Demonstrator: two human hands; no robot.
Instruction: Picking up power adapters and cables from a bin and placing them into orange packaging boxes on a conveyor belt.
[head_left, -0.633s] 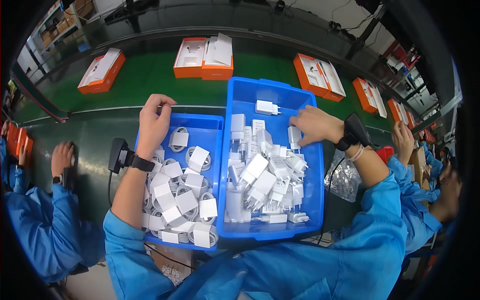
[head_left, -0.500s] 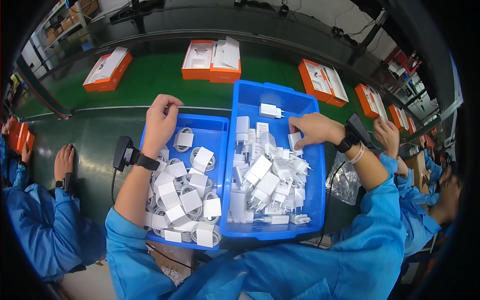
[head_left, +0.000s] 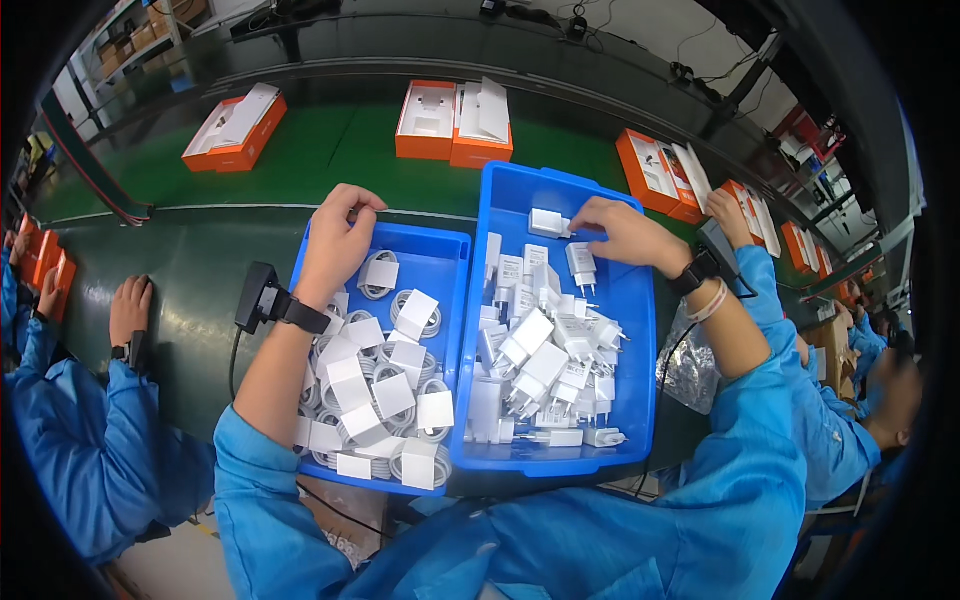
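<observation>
My left hand (head_left: 342,240) is over the far left part of a blue tray (head_left: 420,245) of coiled white cables (head_left: 392,395) with white paper wraps. Its fingers are curled together; whether anything is in them is hidden. My right hand (head_left: 632,238) reaches over the far end of a deeper blue bin (head_left: 560,184) with several white plug chargers (head_left: 540,370). Thumb and forefinger are apart there, the forefinger by the prongs of a charger lying alone (head_left: 546,223). Another charger (head_left: 580,261) sits just below the thumb, prongs down.
Beyond the trays, open orange boxes (head_left: 428,145) with white inserts stand on a green belt (head_left: 330,150). A clear plastic bag (head_left: 690,365) lies right of the bin. Co-workers' hands show at left (head_left: 130,312) and at an orange box on the right (head_left: 732,215).
My right hand has moved away from a charger toward the one lying alone at the bin's far end. The orange boxes appear farther right. The co-worker's hand at right has reached a box.
</observation>
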